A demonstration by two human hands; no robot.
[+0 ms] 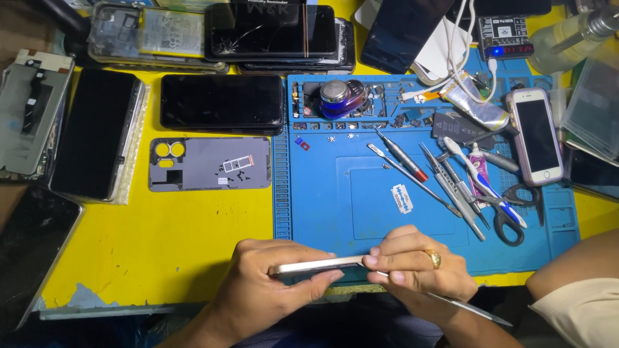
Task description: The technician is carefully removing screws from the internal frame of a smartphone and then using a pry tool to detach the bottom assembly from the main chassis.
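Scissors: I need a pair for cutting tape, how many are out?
1: the black-handled scissors lie on the blue mat, right side, among the tools. Others may be hidden.

A phone (pixel 316 265) is lying edge-on between the left hand (pixel 264 290) and the right hand (pixel 419 264), hovering at the near edge of the repair mat (pixel 322 200). A thin metal tool (pixel 464 308) is running out from under the right hand toward the right. On the mat, behind the hands, a razor blade (pixel 402 198) is lying, with screwdrivers (pixel 403 156), tweezers (pixel 459 193) and scissors (pixel 512 212) spreading to its right. A back cover (pixel 209 164) is sitting left of the mat, behind it a dark phone (pixel 222 103). Another phone (pixel 535 135) is resting at the mat's right edge.
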